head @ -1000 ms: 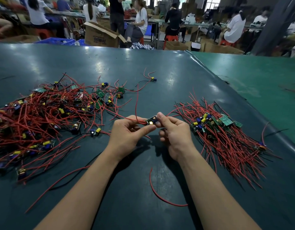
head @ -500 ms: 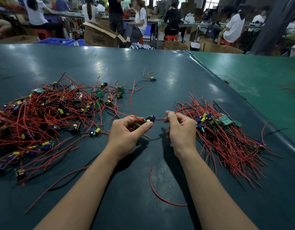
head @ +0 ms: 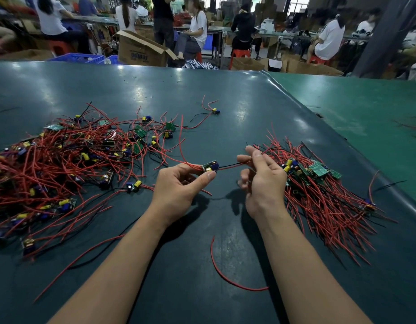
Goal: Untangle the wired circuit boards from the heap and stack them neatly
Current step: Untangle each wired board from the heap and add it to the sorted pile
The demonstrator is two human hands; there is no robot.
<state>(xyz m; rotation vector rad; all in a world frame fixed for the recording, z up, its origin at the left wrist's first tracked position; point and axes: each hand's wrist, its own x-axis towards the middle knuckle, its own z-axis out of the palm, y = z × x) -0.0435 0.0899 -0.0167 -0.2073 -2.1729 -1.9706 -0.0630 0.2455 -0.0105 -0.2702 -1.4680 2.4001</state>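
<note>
Hands work above the dark green table (head: 225, 108), between two masses of wired boards. Left hand (head: 176, 190) pinches a small circuit board (head: 210, 166) between thumb and forefinger tip, remaining fingers curled under; board held just off the table surface, tilted, showing a yellow capacitor and a blue component. Red wires trail from the board's left end back toward the tangled heap (head: 69, 157). A red and a black lead run from its right end to the right hand (head: 263, 181), which pinches them between thumb and forefinger, the other fingers loosely bent. Leads look taut between the two hands. Heap on the left: loose sprawl of red and black wires with green boards, yellow and blue parts scattered through it, no order visible. Sorted stack (head: 319, 183) just right of the right hand: boards gathered at one end, wires fanned together toward the near right. One stray board (head: 215, 111) lies apart farther back; a loose red wire (head: 225, 274) curves on the table between the forearms.
</note>
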